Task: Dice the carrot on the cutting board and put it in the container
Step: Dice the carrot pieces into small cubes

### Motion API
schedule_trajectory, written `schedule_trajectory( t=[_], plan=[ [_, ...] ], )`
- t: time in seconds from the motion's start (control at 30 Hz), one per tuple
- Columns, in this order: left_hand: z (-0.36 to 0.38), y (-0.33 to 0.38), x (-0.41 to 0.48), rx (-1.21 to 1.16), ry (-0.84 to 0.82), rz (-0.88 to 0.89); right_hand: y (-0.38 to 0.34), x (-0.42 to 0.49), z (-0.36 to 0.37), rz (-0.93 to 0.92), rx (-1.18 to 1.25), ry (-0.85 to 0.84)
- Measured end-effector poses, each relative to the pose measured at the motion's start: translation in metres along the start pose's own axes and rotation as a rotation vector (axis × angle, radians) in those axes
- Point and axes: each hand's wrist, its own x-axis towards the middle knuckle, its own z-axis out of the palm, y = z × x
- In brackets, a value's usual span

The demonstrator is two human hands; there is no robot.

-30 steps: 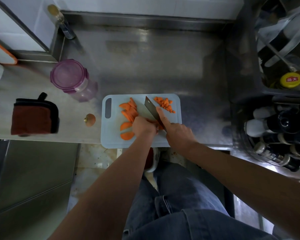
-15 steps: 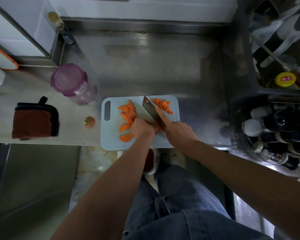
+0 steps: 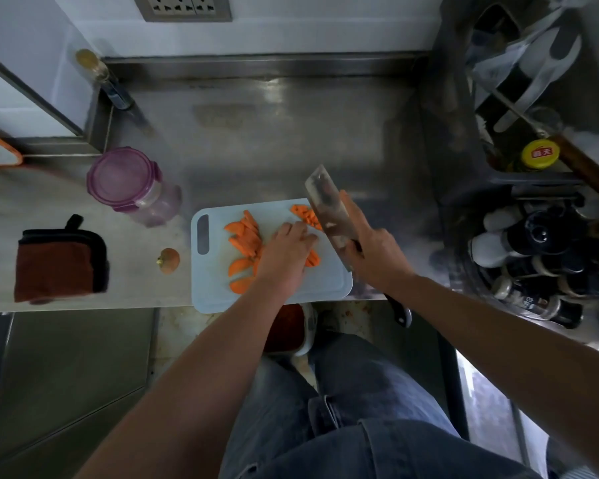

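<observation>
I count one cutting board (image 3: 325,281) on the steel surface (image 3: 291,140), and I place everything else from it. The carrot sits on it in three clusters: at least five long slices (image 3: 244,236) on the board's left half, a small diced heap (image 3: 303,214) at its far right, and a few cut bits (image 3: 312,259) near its middle. My left hand (image 3: 286,252) lies flat mid-board, grip slack with fingers stretched over the pieces and clasping nothing. My right hand (image 3: 374,250), at the board's right edge, has its grip wrapped round the one cleaver (image 3: 327,209), forefinger along the blade, broad side facing up. One purple-lidded container (image 3: 125,179) stands left of and beyond the board, lid on. One carrot stub (image 3: 168,260) lies just left of it, and one folded cloth (image 3: 56,267) farther left.
</observation>
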Motion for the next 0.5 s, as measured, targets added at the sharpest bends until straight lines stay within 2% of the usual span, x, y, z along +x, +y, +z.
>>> schedule_trajectory(
  t=[0.13,0.3,0.5],
  plan=[
    [-0.002,0.001,0.005,0.078,0.003,-0.029,-0.002,-0.006,0.002,0.014,-0.013,-0.043],
    [0.0,0.003,-0.004,-0.064,0.093,-0.237,-0.013,-0.004,0.004,-0.009,-0.127,-0.103],
    [0.007,0.007,-0.012,-0.182,0.191,-0.314,-0.013,0.001,0.013,0.0,-0.273,-0.169]
  ],
)
